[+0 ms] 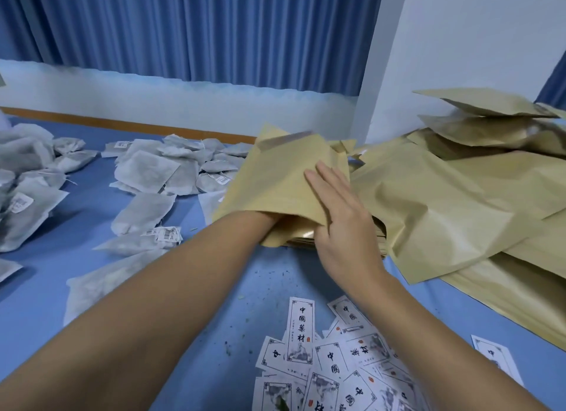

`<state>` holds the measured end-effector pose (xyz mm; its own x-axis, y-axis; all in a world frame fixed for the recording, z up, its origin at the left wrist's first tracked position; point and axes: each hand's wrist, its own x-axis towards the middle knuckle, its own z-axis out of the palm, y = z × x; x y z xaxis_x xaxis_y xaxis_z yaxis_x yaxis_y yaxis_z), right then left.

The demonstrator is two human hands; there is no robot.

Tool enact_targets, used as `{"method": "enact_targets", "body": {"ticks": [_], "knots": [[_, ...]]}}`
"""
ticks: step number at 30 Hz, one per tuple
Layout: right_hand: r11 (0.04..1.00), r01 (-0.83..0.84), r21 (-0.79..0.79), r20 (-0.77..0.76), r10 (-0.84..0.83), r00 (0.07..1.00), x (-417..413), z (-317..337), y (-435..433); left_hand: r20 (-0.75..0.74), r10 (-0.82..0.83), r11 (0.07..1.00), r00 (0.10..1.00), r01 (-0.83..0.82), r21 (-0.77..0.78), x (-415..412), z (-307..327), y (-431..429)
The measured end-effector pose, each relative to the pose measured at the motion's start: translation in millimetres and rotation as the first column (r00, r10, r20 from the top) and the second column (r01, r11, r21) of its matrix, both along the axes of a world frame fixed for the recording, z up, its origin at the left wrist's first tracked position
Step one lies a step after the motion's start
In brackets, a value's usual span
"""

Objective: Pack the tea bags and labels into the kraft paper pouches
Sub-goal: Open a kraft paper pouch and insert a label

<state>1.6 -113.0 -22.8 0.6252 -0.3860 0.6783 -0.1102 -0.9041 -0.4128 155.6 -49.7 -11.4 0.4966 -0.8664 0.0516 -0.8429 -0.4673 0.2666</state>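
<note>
A kraft paper pouch [284, 178] is lifted over the blue table at the centre, its mouth facing me. My left hand is hidden inside that pouch past the wrist [260, 224], so I cannot see what it holds. My right hand [337, 217] lies on top of the pouch with straight fingers, and its thumb tucks under the mouth's edge, pinching it. Grey tea bags [147, 172] lie scattered over the left and far middle of the table. Printed paper labels [330, 364] are piled near the front edge.
A large heap of flat kraft pouches [459, 202] covers the right side, stacked up against the white wall. A blue curtain hangs behind the table. Small tea crumbs dot the blue tabletop [245, 318] between my arms.
</note>
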Motion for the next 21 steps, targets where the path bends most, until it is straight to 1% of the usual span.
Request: {"method": "enact_targets", "body": {"ticks": [1, 2, 3, 5, 8, 10, 12, 13, 14, 15, 17, 18, 19, 21], "knots": [[0.998, 0.001, 0.062, 0.030, -0.003, 1.000, 6, -1, -4, -0.022, -0.002, 0.998, 1.000, 0.001, -0.061, -6, -4, -12], [0.995, 0.011, 0.095, 0.067, -0.017, 0.998, 12, 0, -8, -0.046, -0.044, 0.991, 0.998, 0.037, -0.132, -7, 2, -19], [0.993, 0.020, 0.117, 0.094, -0.032, 0.995, 18, 2, -12, -0.006, -0.117, 0.980, 0.993, 0.114, -0.160, -15, 2, -27], [0.985, 0.068, 0.161, 0.102, -0.085, 0.991, 28, 2, -21, 0.019, -0.158, 0.973, 0.987, 0.159, -0.167, -21, -3, -36], [0.951, 0.155, 0.266, -0.009, -0.159, 0.987, 33, -8, -34, 0.039, -0.234, 0.958, 0.971, 0.238, -0.158, -17, -20, -28], [0.918, 0.138, 0.371, 0.008, -0.152, 0.988, 31, -16, -38, 0.070, -0.252, 0.959, 0.965, 0.259, -0.118, -26, -28, -16], [0.904, 0.120, 0.411, 0.040, -0.150, 0.988, 28, -21, -37, 0.133, -0.228, 0.960, 0.965, 0.246, -0.136, -37, -34, -5], [0.902, 0.116, 0.417, 0.051, -0.151, 0.987, 26, -24, -37, 0.155, -0.221, 0.954, 0.963, 0.246, -0.170, -42, -37, 2], [0.897, 0.120, 0.425, 0.060, -0.160, 0.985, 25, -28, -36, 0.161, -0.228, 0.936, 0.960, 0.262, -0.234, -48, -40, 11], [0.892, 0.129, 0.432, 0.067, -0.174, 0.982, 23, -31, -36, 0.156, -0.256, 0.899, 0.954, 0.295, -0.324, -53, -43, 20], [0.888, 0.148, 0.435, 0.058, -0.192, 0.980, 19, -34, -35, 0.118, -0.358, 0.811, 0.926, 0.372, -0.451, -61, -49, 37], [0.889, 0.151, 0.433, 0.040, -0.186, 0.982, 18, -34, -35, 0.066, -0.419, 0.785, 0.906, 0.398, -0.474, -63, -51, 42], [0.891, 0.143, 0.432, 0.016, -0.167, 0.986, 17, -32, -36, -0.006, -0.472, 0.782, 0.882, 0.415, -0.464, -65, -53, 45], [0.891, 0.121, 0.437, -0.024, -0.122, 0.992, 15, -27, -36, -0.158, -0.533, 0.811, 0.831, 0.449, -0.375, -68, -52, 47]]}}
